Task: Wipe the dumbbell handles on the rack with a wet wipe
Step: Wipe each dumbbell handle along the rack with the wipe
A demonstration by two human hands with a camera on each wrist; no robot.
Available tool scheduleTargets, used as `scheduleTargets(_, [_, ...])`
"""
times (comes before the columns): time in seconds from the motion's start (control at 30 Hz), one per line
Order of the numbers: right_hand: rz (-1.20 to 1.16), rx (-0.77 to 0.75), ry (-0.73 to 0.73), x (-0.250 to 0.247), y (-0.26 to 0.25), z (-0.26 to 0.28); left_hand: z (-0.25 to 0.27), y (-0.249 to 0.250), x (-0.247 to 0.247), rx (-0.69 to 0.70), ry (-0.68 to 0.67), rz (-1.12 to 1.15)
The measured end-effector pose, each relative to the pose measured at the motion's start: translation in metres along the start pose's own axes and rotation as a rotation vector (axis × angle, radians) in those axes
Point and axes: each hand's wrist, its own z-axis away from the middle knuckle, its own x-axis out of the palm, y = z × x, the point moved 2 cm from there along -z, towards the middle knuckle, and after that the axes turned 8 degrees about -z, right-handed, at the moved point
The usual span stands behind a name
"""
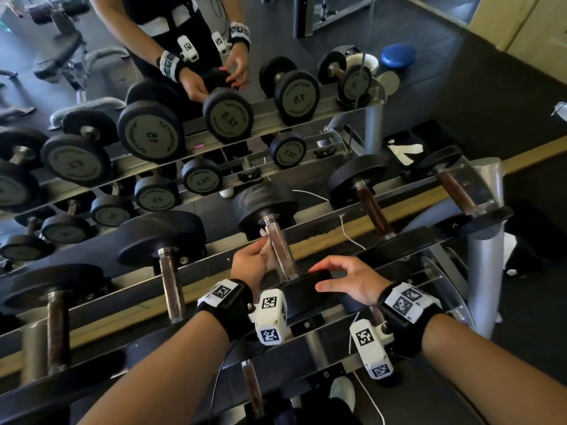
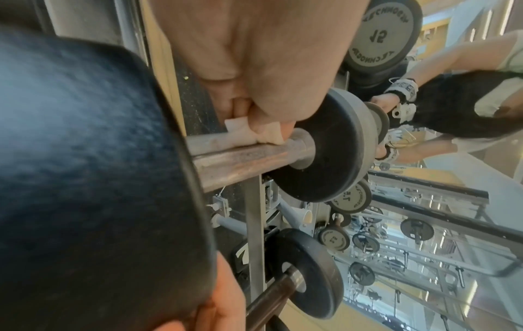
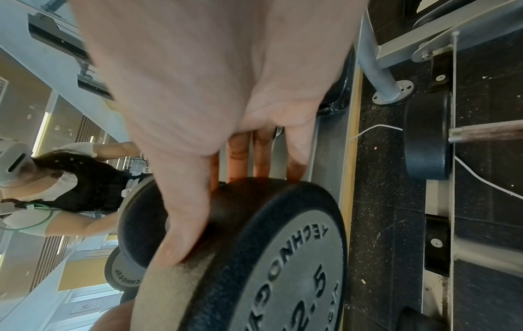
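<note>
A black dumbbell lies on the rack's top tier, its far head [image 1: 264, 204] toward the mirror and its near head [image 1: 306, 291] toward me. My left hand [image 1: 256, 259] pinches a pale wet wipe [image 2: 267, 132] against the left side of the brownish metal handle [image 1: 282, 253], near the far head [image 2: 331, 152]. The wipe drapes over the handle [image 2: 240, 159]. My right hand [image 1: 340, 279] curls over the near head [image 3: 268, 257]. In the right wrist view that hand [image 3: 212, 217] has the thumb along the rim and the fingers on the far side.
More dumbbells sit on the same tier, one to the left [image 1: 165, 237] and two to the right [image 1: 372, 210]. A mirror [image 1: 153, 133] behind the rack reflects the weights and me. A white cable [image 1: 349, 234] runs along the floor behind the rail.
</note>
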Motion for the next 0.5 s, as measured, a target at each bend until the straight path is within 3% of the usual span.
scheduleTargets(0.13, [0.011,-0.02,0.005,-0.001,-0.001,0.0,0.01,-0.009,-0.002,-0.025,-0.009,0.057])
scheduleTargets(0.3, [0.015,-0.017,-0.009,-0.001,-0.003,0.001,-0.006,0.005,-0.01,-0.003,0.109,0.019])
scheduleTargets(0.5, [0.009,-0.008,0.003,0.0,-0.001,0.002,-0.012,0.013,0.003,0.041,0.025,0.012])
